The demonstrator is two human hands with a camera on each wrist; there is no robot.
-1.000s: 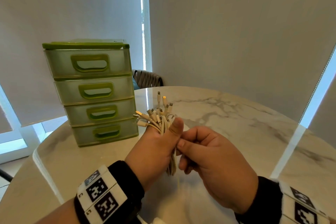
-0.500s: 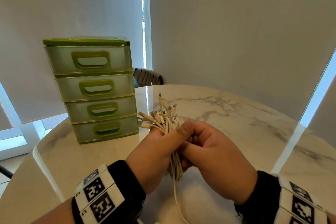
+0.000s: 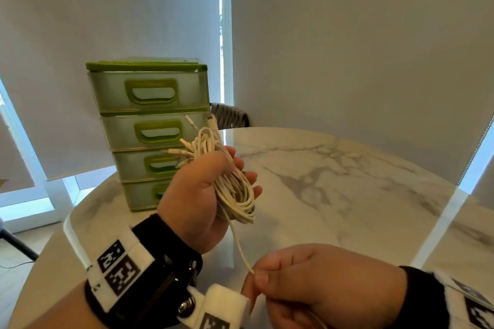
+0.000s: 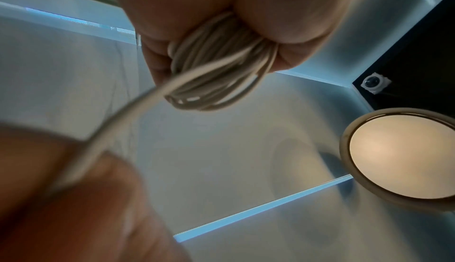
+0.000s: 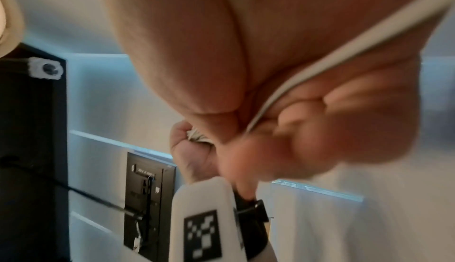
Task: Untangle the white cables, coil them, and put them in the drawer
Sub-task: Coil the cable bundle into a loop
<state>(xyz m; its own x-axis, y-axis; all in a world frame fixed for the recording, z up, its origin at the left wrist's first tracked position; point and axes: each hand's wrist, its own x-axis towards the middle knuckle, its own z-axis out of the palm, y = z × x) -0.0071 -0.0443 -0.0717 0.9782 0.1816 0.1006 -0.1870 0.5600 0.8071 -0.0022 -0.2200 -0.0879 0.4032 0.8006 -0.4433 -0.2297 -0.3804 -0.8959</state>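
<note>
My left hand (image 3: 211, 187) is raised above the table and grips a coiled bundle of white cables (image 3: 235, 195), their plugs sticking up towards the drawers. The left wrist view shows the bundle (image 4: 216, 75) squeezed between palm and fingers. One loose strand (image 3: 239, 246) runs down from the bundle to my right hand (image 3: 315, 286), which pinches it low and near me. The strand (image 5: 320, 60) passes through the curled right fingers. The green drawer unit (image 3: 152, 125) stands at the back left with all its drawers closed.
The unit stands on a round white marble table (image 3: 334, 181), whose edge curves round at the left. A woven chair back (image 3: 230, 115) shows behind the table. Grey blinds cover the windows beyond.
My hands have come apart. The left hand has risen with the bundle, and the right hand has drawn one strand down and towards me.
</note>
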